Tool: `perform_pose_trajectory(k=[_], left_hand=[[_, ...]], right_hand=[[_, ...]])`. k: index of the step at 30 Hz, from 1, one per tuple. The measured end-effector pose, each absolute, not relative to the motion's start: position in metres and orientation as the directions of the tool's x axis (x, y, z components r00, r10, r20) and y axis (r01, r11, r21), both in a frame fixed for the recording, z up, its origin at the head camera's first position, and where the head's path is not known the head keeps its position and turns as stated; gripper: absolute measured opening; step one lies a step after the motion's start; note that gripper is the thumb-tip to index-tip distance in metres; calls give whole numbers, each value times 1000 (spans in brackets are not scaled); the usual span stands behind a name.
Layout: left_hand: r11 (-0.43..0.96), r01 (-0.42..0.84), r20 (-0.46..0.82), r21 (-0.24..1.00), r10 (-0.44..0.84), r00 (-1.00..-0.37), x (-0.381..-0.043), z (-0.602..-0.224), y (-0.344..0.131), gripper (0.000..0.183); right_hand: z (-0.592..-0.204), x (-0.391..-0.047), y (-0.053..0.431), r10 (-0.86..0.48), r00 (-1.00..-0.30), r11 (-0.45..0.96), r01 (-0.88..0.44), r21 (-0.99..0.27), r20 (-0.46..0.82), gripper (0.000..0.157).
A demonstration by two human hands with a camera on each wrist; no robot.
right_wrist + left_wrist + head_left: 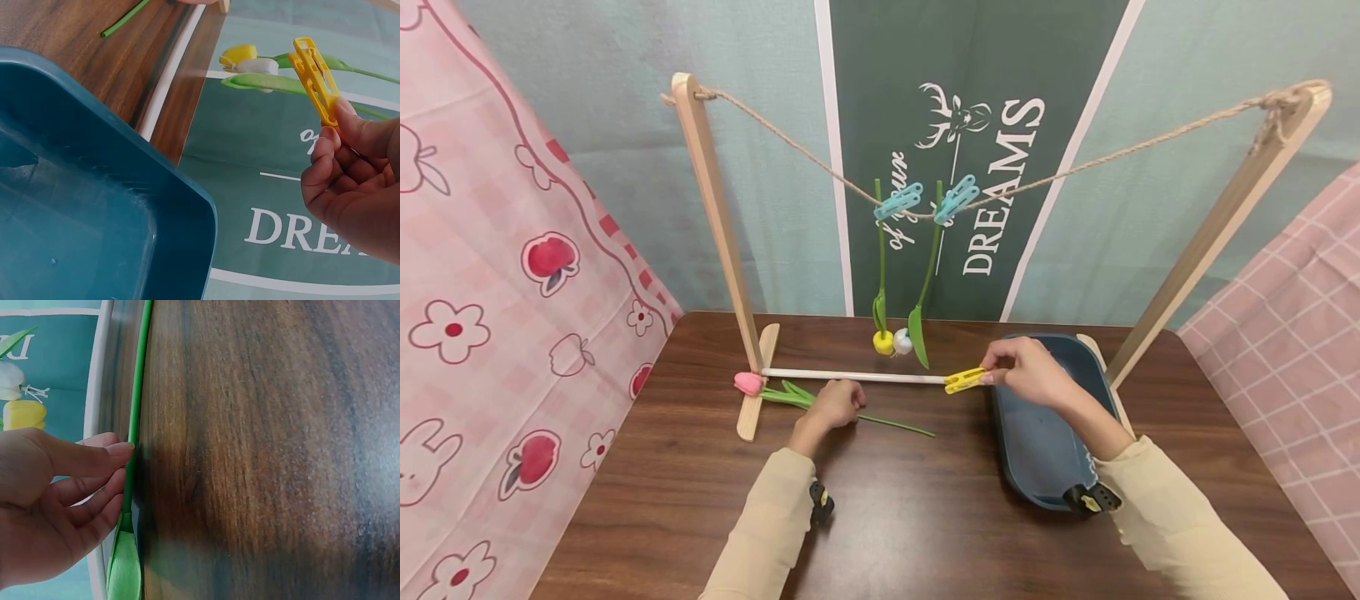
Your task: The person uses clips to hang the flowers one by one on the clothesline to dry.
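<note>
My left hand [837, 403] pinches the green stem [135, 400] of a pink artificial tulip [748, 383], which lies along the table beside the white rod. A yellow clothespin [314, 81] is held by one end between the thumb and fingers of my right hand [1028, 372], above the blue basin's left rim. Between the hands, a yellow tulip [883, 342] and a white tulip [902, 341] hang head down from a twine line [805, 152]. Blue clothespins [899, 201] clip their stems to the twine.
Two wooden posts [718, 212] carry the twine, joined low down by a white rod [857, 377]. A dark blue basin [1045, 450] stands on the brown table [910, 517] at the right. Behind hangs a green cloth with lettering; pink patterned cloths [497, 333] flank both sides.
</note>
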State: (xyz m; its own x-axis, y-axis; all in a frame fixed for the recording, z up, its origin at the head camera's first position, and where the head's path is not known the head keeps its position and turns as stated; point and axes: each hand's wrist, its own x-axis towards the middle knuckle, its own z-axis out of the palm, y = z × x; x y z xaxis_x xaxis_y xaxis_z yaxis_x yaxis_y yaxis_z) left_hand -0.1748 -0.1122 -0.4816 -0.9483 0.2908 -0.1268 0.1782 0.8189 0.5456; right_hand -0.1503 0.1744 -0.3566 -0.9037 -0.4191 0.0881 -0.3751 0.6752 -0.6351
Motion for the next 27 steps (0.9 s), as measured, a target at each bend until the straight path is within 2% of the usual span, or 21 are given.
perform_pose_trajectory(k=[7,15,27], left_hand=[[818,199,-124,540,311,-942,-179,-495,-113,22],[833,198,-134,517,308,-942,-174,-488,-110,17],[820,210,-136,532,328,-935,-172,-487,-113,19]], right_hand=[[-358,-150,175,-417,-905,674,-369,-640,83,12],[-359,-151,178,-418,-903,667,-377,-642,96,12],[-361,-152,180,-418,-905,665,-367,-651,83,11]])
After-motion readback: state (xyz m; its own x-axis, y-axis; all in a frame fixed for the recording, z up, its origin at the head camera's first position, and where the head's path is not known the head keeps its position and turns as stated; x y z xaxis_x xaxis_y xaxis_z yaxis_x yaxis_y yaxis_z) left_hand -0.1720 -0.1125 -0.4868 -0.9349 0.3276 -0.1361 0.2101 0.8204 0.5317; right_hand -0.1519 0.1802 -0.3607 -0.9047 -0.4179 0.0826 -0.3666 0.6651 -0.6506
